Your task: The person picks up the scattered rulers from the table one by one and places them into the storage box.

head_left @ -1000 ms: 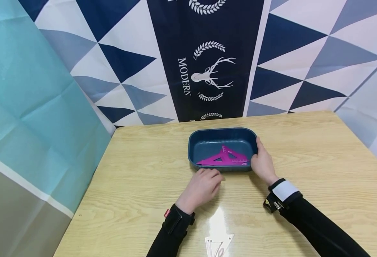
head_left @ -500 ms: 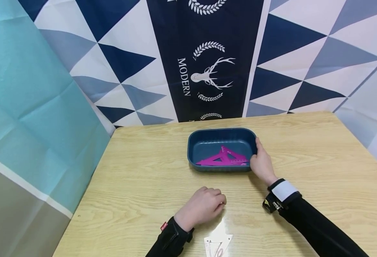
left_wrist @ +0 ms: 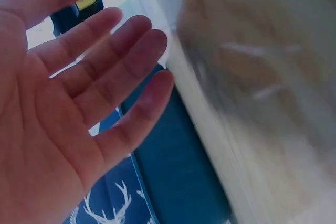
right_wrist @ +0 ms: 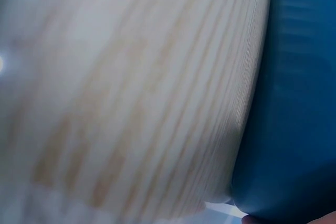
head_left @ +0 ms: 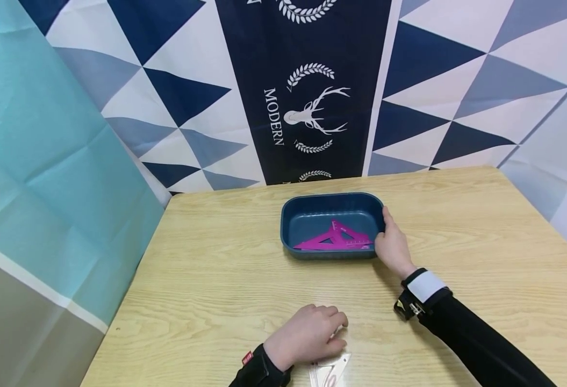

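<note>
A dark blue rectangular plastic box point(head_left: 322, 255) stands on the table, with pink set squares point(head_left: 336, 237) lying inside it. At its right end, my right hand point(head_left: 395, 247) grips the box by the front corner. In the right wrist view the box's blue side point(right_wrist: 294, 93) fills the right edge, and only a bit of the hand shows at the bottom. My left hand point(head_left: 309, 333) is above the near part of the table, fingers loosely bent and holding nothing. Just below it lies a clear set square point(head_left: 332, 372), partly covered by the hand.
The light wood table point(head_left: 206, 279) reaches back to a patterned cloth wall point(head_left: 186, 97) behind the box. A turquoise and grey cloth point(head_left: 60, 188) hangs along the left side.
My left hand has drawn back from the box's front edge toward the near side, to just over the clear set square. The right hand has stayed on the box.
</note>
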Tool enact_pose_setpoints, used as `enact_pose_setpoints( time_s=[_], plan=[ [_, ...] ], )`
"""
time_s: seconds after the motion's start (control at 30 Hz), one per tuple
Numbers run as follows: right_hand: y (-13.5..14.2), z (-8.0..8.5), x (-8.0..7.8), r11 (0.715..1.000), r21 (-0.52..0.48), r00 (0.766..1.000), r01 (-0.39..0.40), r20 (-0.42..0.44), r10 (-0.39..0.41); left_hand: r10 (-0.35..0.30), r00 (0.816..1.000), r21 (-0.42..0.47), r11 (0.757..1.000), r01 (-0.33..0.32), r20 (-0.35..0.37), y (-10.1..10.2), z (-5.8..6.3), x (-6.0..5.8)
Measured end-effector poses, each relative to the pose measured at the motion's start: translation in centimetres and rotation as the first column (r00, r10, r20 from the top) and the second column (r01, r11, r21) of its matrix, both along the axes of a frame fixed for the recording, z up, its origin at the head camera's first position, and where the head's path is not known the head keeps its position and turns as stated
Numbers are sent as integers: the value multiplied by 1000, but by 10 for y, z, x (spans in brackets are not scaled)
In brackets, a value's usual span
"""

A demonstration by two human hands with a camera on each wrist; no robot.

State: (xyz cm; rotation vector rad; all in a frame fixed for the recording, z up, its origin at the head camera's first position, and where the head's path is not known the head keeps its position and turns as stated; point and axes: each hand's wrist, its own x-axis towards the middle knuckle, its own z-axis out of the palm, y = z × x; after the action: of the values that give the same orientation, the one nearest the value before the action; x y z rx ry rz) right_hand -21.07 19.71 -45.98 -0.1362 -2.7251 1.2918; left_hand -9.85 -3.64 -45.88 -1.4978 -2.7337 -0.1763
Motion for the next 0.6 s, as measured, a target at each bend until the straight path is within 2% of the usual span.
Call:
enact_pose_setpoints(
  time_s=[0.13,0.37,0.6],
  plan=[
    [0,1,0,1000,-2,1000,-2,6,2,19,999,-74,997,-17,37,2,-2,8],
    [0,1,0,1000,-5,1000,0,5,0,24,998,-141,990,-30,-50,5,-4,22],
    [0,0,0,1000,-6,1000,-1,7,1,28,999,-183,982,-35,-41,7,-2,29]
  ],
)
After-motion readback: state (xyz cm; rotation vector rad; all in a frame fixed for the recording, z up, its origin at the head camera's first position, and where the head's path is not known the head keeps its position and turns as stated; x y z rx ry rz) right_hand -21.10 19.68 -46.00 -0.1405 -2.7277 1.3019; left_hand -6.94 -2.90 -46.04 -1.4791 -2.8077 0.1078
